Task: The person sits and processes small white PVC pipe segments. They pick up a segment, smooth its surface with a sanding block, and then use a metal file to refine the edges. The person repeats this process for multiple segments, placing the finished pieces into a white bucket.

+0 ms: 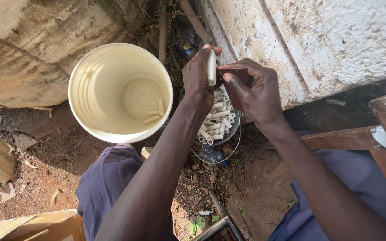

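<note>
My left hand point(197, 78) holds a short white tube piece point(211, 67) upright by its sides. My right hand point(253, 91) presses a small dark brown sheet point(234, 73) against that tube. Directly below both hands sits a dark metal bowl point(234, 131) heaped with several similar white tube pieces point(215, 120). To the left stands a cream plastic bucket point(81, 71) with three tube pieces point(153, 114) lying on its bottom.
A rough whitewashed wall point(318, 40) rises at the right. A wooden frame point(349, 138) stands at the right edge. A plastic bottle point(211, 155) lies under the bowl. Cardboard point(32, 225) and scraps lie on the red dirt at the left. My knees in blue trousers point(108, 178) flank the ground.
</note>
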